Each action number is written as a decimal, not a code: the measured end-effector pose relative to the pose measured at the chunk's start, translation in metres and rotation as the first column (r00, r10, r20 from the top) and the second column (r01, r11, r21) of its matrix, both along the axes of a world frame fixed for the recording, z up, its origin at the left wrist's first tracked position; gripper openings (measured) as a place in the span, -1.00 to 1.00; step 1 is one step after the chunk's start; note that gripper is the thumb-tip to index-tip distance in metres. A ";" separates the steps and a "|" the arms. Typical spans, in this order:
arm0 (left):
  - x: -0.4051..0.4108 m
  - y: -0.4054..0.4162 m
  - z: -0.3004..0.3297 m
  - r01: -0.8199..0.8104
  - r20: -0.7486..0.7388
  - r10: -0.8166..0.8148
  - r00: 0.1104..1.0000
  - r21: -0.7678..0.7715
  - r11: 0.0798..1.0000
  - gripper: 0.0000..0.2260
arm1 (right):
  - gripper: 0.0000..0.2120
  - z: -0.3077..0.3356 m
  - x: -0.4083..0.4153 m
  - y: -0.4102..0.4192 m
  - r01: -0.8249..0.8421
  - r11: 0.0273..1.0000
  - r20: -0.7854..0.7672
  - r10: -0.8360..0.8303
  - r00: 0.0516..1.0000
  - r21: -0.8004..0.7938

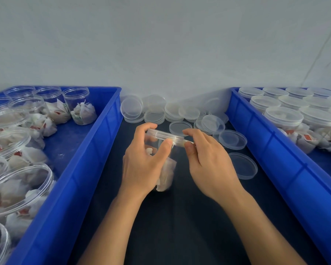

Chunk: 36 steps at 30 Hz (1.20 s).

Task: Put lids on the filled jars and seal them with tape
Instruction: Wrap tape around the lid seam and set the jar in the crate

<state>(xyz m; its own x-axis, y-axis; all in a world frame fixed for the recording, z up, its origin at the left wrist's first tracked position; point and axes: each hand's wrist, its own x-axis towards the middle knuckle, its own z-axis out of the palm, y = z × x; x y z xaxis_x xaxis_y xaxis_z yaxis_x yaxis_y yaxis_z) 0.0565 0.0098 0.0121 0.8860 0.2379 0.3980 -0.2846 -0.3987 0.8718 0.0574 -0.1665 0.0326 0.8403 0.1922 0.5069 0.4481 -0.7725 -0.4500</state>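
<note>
At centre, the left hand [143,155] curls round a filled jar [164,169] standing on the dark table [180,217]. The right hand [206,161] pinches its clear lid [164,136] at the 3 o'clock rim. Loose lids [180,111] lie at 12 o'clock, between two blue crates [80,169].

You have a dark strip of table [180,217] between the two blue crates, bare near you, with your left hand [141,161] and right hand [206,159] and the jar [165,169] they hold filling its middle. Loose lids [161,111] crowd the far end against the wall [161,44], and two more lids [243,165] lie right of your right hand. The left crate [80,169] and right crate [275,159] wall both sides, packed with open jars [17,188] and lidded jars [283,115].
</note>
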 end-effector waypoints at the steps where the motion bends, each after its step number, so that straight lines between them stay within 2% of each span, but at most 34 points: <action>1: 0.000 0.000 0.000 0.010 -0.001 -0.010 1.000 -0.006 1.000 -0.52 | -0.70 0.000 -0.001 0.000 0.001 1.000 -0.001 -0.001 1.000 -0.003; 9: -0.001 0.004 0.002 0.103 -0.013 -0.103 0.995 -0.059 0.993 -0.58 | -0.67 0.006 -0.003 0.000 -0.008 0.997 -0.064 0.003 0.998 -0.076; 14: -0.001 0.008 0.005 0.192 -0.038 -0.198 0.980 -0.117 0.974 -0.60 | -0.64 0.008 0.000 -0.009 -0.040 0.999 -0.228 0.030 0.973 -0.038; 16: -0.001 0.010 0.004 0.233 -0.054 -0.242 0.969 -0.140 0.962 -0.57 | -0.66 0.007 0.002 -0.012 -0.082 0.996 -0.282 0.086 0.956 0.026; 20: 0.001 0.013 0.002 0.297 -0.096 -0.319 0.943 -0.192 0.935 -0.48 | -0.71 0.004 0.005 -0.014 -0.170 0.943 -0.402 0.279 0.872 0.284; 23: 0.001 0.012 0.002 0.313 -0.126 -0.344 0.930 -0.217 0.925 -0.46 | -0.71 0.001 0.008 -0.014 -0.177 0.923 -0.397 0.312 0.863 0.341; 26: -0.001 0.008 0.002 0.281 -0.138 -0.310 0.941 -0.191 0.940 -0.40 | -0.70 -0.001 0.011 -0.015 -0.172 0.934 -0.356 0.284 0.891 0.314; 29: -0.005 0.004 0.004 0.130 -0.118 -0.137 0.983 -0.069 0.989 -0.37 | -0.70 -0.001 0.010 -0.013 -0.159 0.942 -0.336 0.259 0.906 0.296; 32: -0.007 -0.004 0.006 0.012 -0.143 -0.010 0.990 0.015 1.000 -0.35 | -0.68 -0.001 0.009 -0.010 -0.151 0.953 -0.324 0.234 0.917 0.261; 34: -0.007 -0.010 0.006 0.011 -0.171 -0.001 0.985 0.053 0.999 -0.31 | -0.69 -0.001 0.010 -0.011 -0.153 0.952 -0.347 0.241 0.906 0.264; 36: -0.006 -0.012 0.003 0.011 -0.169 -0.001 0.986 0.061 0.998 -0.29 | -0.70 -0.002 0.010 -0.015 -0.177 0.920 -0.413 0.321 0.852 0.349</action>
<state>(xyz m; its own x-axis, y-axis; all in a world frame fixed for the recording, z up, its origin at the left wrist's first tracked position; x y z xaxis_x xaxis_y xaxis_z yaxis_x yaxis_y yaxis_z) 0.0502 -0.0022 0.0156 0.9431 0.2122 0.2560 -0.1377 -0.4515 0.8816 0.0674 -0.1813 0.0309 0.9315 0.3329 0.1467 0.2977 -0.4659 -0.8332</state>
